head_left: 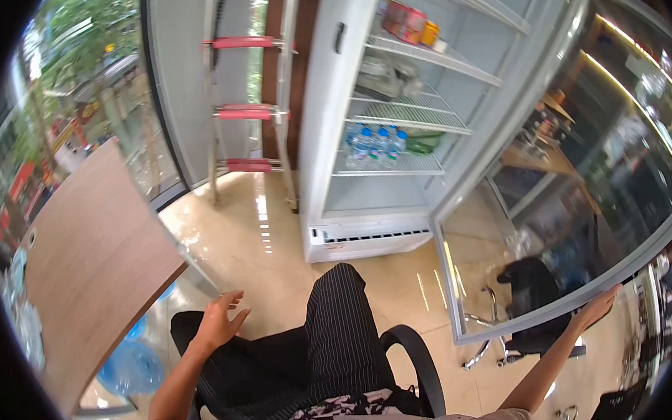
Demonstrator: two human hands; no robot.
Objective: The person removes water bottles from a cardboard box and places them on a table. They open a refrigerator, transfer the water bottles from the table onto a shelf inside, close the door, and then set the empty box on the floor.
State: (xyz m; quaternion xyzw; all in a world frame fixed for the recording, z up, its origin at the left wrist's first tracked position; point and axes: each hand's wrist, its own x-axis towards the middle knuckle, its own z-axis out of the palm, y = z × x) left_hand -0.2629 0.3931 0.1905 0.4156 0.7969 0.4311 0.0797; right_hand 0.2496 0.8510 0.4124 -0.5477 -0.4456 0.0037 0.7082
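Note:
A white display fridge stands in front of me with its glass door swung out to the right. My right hand is at the door's outer grey frame, its fingers closed around the edge. Over my thigh hovers my left hand, fingers apart and holding nothing. Inside the fridge, several water bottles with blue caps stand on a lower wire shelf beside something green. A bundle in clear wrapping lies one shelf up. Red packages and a yellow one are higher still.
I sit on a black chair with an armrest. A wooden table is at my left, with large blue water jugs beneath it. A ladder with red steps leans left of the fridge. Another office chair shows through the door glass.

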